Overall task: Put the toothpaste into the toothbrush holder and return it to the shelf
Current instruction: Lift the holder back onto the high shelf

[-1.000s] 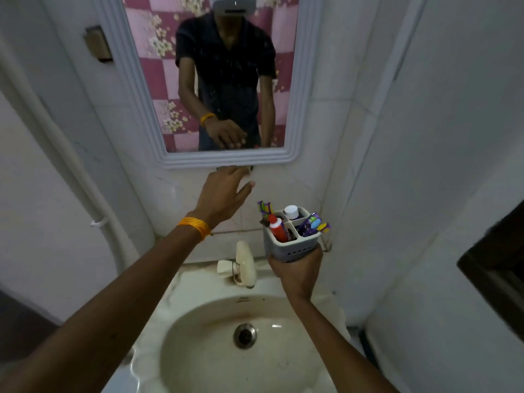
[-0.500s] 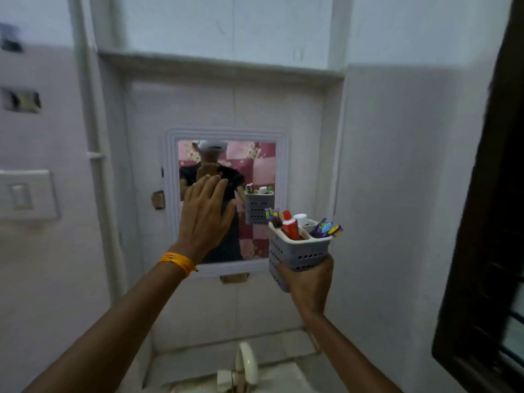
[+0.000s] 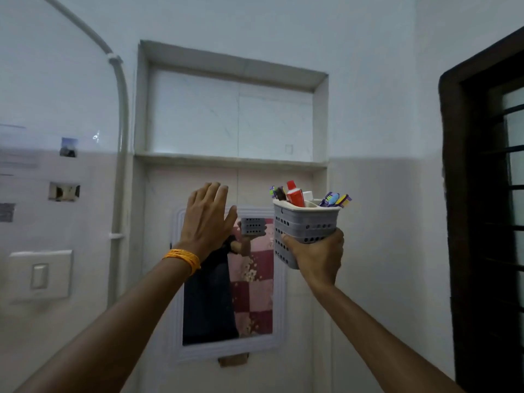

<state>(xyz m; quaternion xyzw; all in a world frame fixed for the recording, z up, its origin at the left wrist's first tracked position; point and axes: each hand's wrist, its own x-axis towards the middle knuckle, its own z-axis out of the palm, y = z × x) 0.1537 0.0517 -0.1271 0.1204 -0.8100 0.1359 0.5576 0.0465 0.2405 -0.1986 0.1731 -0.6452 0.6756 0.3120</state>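
I see the red toothpaste [image 3: 295,194] upright in the grey toothbrush holder [image 3: 304,225] w/ brushes, held from below by my right hand [image 3: 317,255], grip closed round it, below the shelf [image 3: 229,159]. Left hand [image 3: 207,219] open, empty, raised before the mirror [image 3: 255,279].

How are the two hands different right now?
The right hand is closed around the grey toothbrush holder; the left hand holds nothing. The left hand's fingers are spread flat and point up; the right hand's curl round the holder's base. The left wrist wears an orange band; the right wrist is bare. Both are raised below the shelf.
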